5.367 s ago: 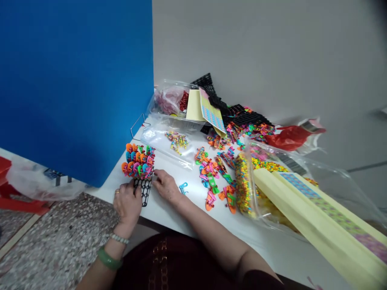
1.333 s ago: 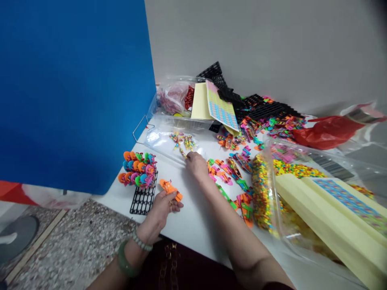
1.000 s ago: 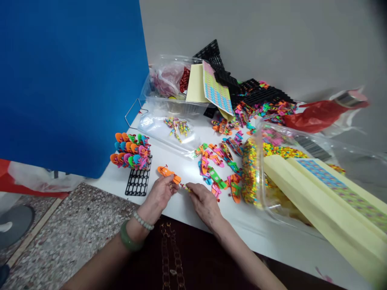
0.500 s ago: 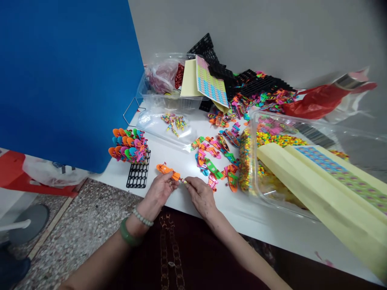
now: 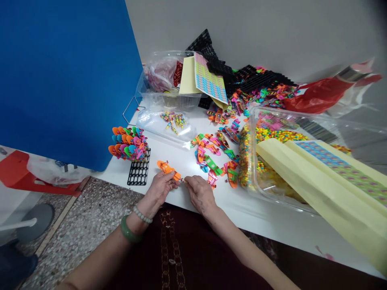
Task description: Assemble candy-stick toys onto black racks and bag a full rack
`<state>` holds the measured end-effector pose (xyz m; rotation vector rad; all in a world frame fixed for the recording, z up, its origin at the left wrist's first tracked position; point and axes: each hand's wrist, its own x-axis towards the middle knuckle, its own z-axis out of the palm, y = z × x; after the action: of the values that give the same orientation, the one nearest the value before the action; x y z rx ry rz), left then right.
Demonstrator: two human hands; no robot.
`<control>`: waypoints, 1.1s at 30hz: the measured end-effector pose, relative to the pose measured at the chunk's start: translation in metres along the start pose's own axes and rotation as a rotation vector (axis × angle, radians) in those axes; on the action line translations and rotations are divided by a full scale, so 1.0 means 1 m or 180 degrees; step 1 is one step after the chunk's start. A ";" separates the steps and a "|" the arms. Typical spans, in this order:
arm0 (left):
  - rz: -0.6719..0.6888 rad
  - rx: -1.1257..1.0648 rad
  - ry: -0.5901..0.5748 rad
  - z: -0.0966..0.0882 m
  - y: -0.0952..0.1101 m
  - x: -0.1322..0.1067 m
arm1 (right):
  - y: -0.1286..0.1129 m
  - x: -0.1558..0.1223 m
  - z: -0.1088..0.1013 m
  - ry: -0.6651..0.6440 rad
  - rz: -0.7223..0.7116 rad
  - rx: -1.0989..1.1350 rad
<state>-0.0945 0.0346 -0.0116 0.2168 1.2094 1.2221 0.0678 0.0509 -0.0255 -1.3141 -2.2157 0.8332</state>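
White tabletop [image 5: 272, 229], grey wall [image 5: 272, 32], blue panel [image 5: 60, 72], left hand [image 5: 157, 193] and right hand [image 5: 201, 194] gripping orange toy [image 5: 167, 168]

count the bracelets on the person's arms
2, both on one arm: a white bead bracelet beside the left hand, which holds an orange toy skateboard, and a green bangle just behind it. The right wrist shows none.
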 end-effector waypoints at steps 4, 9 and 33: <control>0.0031 0.0029 -0.0018 0.000 0.000 -0.001 | -0.006 0.000 0.004 -0.0291 0.0639 0.0671; 0.0009 0.0200 0.0071 -0.003 -0.002 -0.002 | -0.011 -0.002 0.007 -0.0393 0.0888 0.0765; -0.0249 0.1197 -0.0398 0.011 0.001 -0.015 | 0.000 0.036 -0.013 0.0003 0.0940 0.2528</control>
<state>-0.0843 0.0280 0.0028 0.5116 1.3181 0.8926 0.0601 0.0866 -0.0139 -1.2094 -1.4205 1.5973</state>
